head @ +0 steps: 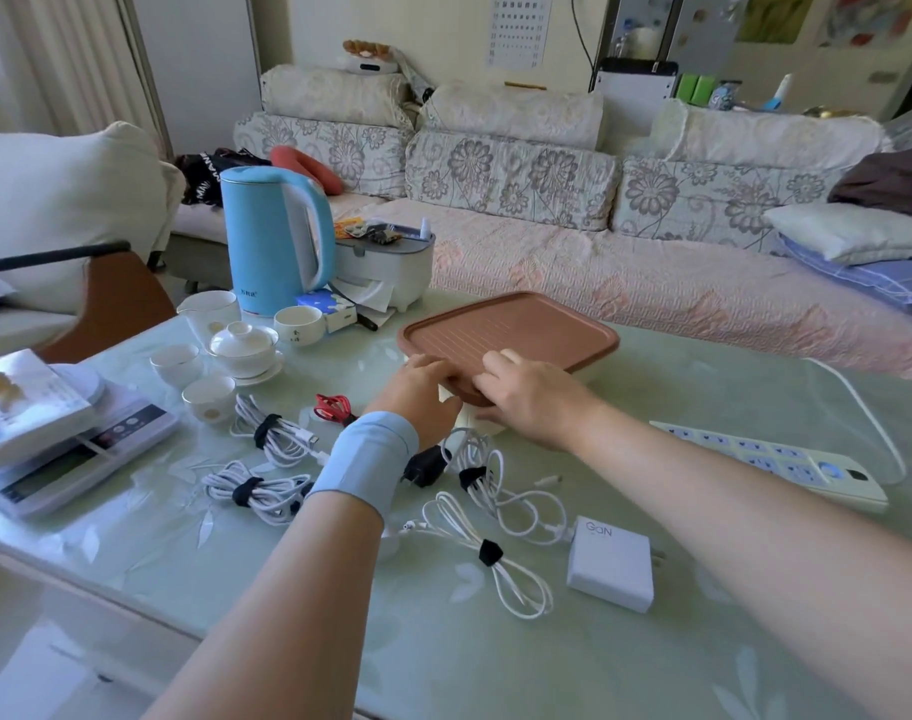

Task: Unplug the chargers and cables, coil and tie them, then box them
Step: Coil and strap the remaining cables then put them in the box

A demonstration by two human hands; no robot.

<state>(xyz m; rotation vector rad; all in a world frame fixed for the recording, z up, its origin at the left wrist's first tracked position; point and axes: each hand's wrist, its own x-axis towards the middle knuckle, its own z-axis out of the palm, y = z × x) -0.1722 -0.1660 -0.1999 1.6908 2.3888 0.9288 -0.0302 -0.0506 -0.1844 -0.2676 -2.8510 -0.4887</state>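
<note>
Four white cable bundles, each cinched with a black tie, lie on the glass table (651, 667), none yet boxed. Two tight coils (266, 459) sit at eight o'clock from the storage box (464, 415), with a small red cable (333, 407) just above them. A black plug adapter (425, 466) and a looser tied cable (477, 478) lie at six o'clock, partly under the left wrist. A long, slack loop (490, 553) runs toward the white GaN charger (610, 563) at five o'clock. The cables look light and floppy, and are probably best lifted at the tie so the loops stay together. The charger looks dense and smooth, so pinch its flat sides. The left hand (422, 392) and right hand (526, 392) both grip the near rim of the brown lid (511, 330), fingers curled on top, the right thumb below. The lid looks stiff and ridged, still seated, so what the box holds is hidden. The power strip (770, 462) at three o'clock has nothing plugged in.
</note>
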